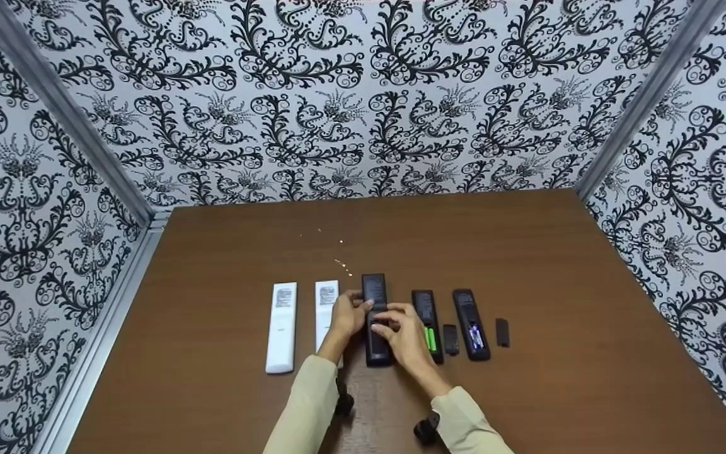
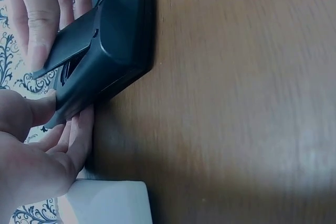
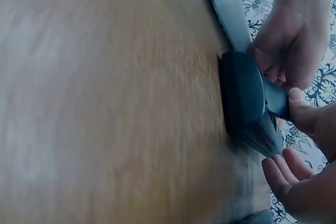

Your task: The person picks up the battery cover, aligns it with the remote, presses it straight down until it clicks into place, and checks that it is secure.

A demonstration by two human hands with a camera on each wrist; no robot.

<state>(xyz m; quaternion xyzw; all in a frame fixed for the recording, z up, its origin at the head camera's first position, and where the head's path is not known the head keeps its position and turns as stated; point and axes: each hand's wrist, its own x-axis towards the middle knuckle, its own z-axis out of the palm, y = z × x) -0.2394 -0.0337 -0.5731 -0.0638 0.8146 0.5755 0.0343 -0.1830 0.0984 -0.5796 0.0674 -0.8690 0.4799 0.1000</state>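
Observation:
A black remote control (image 1: pixel 378 354) lies back side up on the wooden table. My left hand (image 1: pixel 346 320) grips its left side, thumb on one edge and fingers curled at its lower side in the left wrist view. With thumb and fingers, my right hand (image 1: pixel 411 337) pinches the free end of the battery cover (image 2: pixel 73 38), which stands tilted up from the remote's back. A dark gap shows under the cover, while its other end still meets the remote's body. The inside of the battery compartment is mostly hidden.
Two white remotes (image 1: pixel 282 328) lie to the left, one partly behind my left arm. On the right, a black remote (image 1: pixel 423 306) shows green batteries beside a loose cover (image 1: pixel 451 340). Further right are another opened remote (image 1: pixel 465 304) and its cover (image 1: pixel 502 333). Patterned walls enclose the table.

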